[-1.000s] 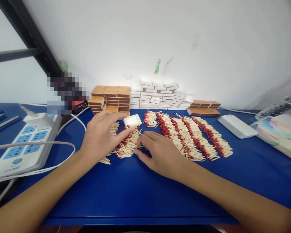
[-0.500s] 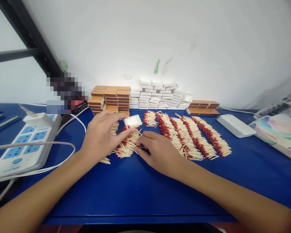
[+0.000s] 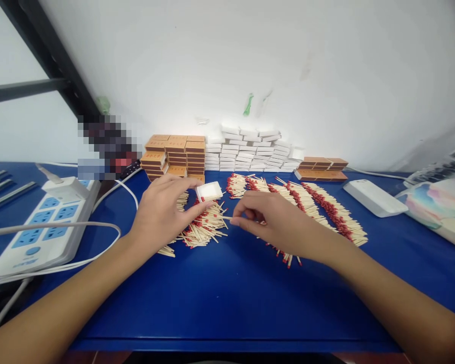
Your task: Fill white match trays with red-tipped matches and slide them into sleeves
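Observation:
Between the thumb and fingers of my left hand (image 3: 163, 205) is a small white matchbox tray (image 3: 209, 191), tilted so its hollow side faces me. Just below it lies a loose pile of red-tipped matches (image 3: 202, 230), partly covered by that hand. My right hand (image 3: 271, 220) is closed in a pinch at the right of the pile, and a pale matchstick (image 3: 226, 218) sticks out leftward from its fingertips. Rows of matches (image 3: 331, 210) spread out behind and beyond my right hand, which hides part of them.
Orange matchboxes (image 3: 195, 156) are stacked at the wall, beside a stack of white trays (image 3: 246, 154). More orange boxes (image 3: 322, 174) lie to their right, near a white block-shaped device (image 3: 375, 197). A power strip (image 3: 76, 227) with cables occupies the left side of the blue table (image 3: 227, 303).
My right hand has moved right and slightly up from the pile, with a matchstick now showing in its fingertips. My left hand still holds the tray. The view has shifted slightly.

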`<state>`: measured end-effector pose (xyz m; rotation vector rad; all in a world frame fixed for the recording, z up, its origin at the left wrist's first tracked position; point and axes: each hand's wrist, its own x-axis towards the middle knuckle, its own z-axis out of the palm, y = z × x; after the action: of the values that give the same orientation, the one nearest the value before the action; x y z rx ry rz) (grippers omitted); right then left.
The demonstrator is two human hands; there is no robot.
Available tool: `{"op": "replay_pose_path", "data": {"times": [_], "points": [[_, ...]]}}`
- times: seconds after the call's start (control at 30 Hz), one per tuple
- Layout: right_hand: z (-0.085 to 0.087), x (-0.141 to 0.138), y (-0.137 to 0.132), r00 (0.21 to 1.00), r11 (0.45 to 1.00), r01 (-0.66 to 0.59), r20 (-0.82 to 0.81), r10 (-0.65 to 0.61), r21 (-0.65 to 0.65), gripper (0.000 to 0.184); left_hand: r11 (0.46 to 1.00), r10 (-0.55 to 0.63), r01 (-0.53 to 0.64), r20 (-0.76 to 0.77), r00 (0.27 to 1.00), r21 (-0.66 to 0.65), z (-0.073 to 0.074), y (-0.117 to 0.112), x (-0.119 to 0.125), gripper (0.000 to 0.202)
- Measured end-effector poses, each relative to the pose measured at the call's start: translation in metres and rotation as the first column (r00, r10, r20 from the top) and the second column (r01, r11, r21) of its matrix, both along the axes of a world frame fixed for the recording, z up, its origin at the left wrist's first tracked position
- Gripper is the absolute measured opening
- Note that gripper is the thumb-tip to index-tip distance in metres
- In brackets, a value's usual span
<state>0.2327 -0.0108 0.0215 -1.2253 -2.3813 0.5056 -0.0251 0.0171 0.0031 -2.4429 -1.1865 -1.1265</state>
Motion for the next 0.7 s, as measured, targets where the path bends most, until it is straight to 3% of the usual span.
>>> {"op": "replay_pose_path", "data": {"times": [0.1, 0.23, 0.4, 0.57, 0.7], "points": [[0.004, 0.008, 0.007, 0.995, 1.0, 0.016, -0.101, -0.017, -0.017, 0.022, 1.0, -0.01, 0.01, -0.003, 1.0, 0.015, -0.001, -0.001, 0.0, 0.039], [0.001, 0.011, 0.011, 0.989, 0.995, 0.023, -0.149, -0.008, 0.098, 0.016, 0.993, -0.121, 0.121, -0.019, 0.992, 0.0, 0.001, -0.002, 0.002, 0.038], [-0.005, 0.005, 0.007, 0.998, 0.97, -0.013, -0.049, 0.025, 0.242, 0.01, 0.972, -0.232, 0.23, -0.036, 0.972, -0.053, 0.002, -0.005, 0.006, 0.041], [-0.008, 0.0, 0.001, 0.999, 0.95, -0.026, 0.049, 0.011, 0.31, 0.011, 0.963, -0.265, 0.263, -0.035, 0.964, -0.05, 0.001, -0.007, 0.007, 0.041], [-0.006, -0.002, -0.002, 0.999, 0.941, -0.006, 0.04, -0.008, 0.337, 0.011, 0.957, -0.246, 0.248, 0.034, 0.969, -0.148, 0.003, -0.011, 0.008, 0.04]]}}
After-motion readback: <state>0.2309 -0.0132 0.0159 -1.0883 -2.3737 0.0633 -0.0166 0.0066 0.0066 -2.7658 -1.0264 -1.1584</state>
